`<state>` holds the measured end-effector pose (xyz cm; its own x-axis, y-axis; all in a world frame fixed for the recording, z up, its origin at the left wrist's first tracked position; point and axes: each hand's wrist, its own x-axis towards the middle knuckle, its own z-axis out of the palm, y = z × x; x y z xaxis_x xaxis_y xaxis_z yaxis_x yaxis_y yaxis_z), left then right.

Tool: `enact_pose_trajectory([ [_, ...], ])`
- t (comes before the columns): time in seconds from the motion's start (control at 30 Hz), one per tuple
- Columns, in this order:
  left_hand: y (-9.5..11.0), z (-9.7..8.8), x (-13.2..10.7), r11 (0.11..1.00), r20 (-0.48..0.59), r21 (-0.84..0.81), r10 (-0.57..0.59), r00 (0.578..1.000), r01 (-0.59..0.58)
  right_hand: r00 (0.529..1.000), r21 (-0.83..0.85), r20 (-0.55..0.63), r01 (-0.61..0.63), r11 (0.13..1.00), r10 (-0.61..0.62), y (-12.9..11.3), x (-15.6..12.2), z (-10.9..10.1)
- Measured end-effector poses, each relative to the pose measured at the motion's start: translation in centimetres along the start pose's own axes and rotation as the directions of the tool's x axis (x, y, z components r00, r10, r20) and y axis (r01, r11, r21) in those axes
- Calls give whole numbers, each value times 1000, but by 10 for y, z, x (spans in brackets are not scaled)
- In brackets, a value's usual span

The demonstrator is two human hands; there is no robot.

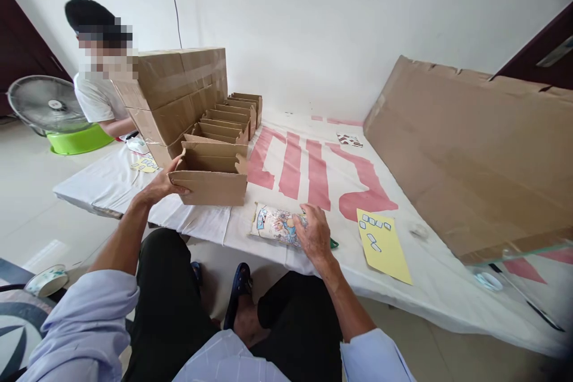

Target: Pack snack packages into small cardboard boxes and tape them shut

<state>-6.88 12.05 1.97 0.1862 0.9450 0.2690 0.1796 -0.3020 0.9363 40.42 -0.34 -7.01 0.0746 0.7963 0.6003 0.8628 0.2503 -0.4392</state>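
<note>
My left hand [166, 185] grips the left side of an open-topped cardboard box [215, 188] near the table's front edge; no contents show inside. The box stands first in a row of similar open cardboard boxes [226, 122] running back toward the wall. Over the right end of a printed plastic packet [275, 224], my right hand [314, 231] rests with thumb and fingers apart. The packet lies flat on the white cloth, and whether the fingers press on it is hard to see. A small green item [333, 243] peeks out beside this hand.
Stacked closed cartons [188, 80] rise behind the box row, with a person [96, 92] beyond. Yellow paper [385, 248] lies right of my right hand. A large cardboard sheet [474, 155] leans at right, near a tape roll [487, 281] and a thin dark rod [528, 298].
</note>
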Motion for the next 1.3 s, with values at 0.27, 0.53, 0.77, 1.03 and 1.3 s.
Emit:
enact_pose_trajectory([
  [0.27, -46, -17, 2, 990, -201, 10, -133, 971, 137, 955, -27, 291, 62, 998, -52, -4, 10, 5],
  [0.53, -69, 57, -60, 802, -604, 435, -76, 793, 409, 875, -36, 467, 160, 986, -125, 14, 5, -10],
  [0.77, -55, 117, -55, 691, -366, 595, -220, 904, 409, 868, -75, 465, 238, 968, -177, 12, -5, -4],
  [1.03, -59, 113, -37, 627, -450, 580, -285, 846, 520, 924, -107, 328, 245, 964, -198, 31, -34, 4],
  [1.3, -66, 100, -10, 591, -454, 621, -264, 851, 515, 945, -142, 227, 272, 952, -236, 39, -53, 13],
])
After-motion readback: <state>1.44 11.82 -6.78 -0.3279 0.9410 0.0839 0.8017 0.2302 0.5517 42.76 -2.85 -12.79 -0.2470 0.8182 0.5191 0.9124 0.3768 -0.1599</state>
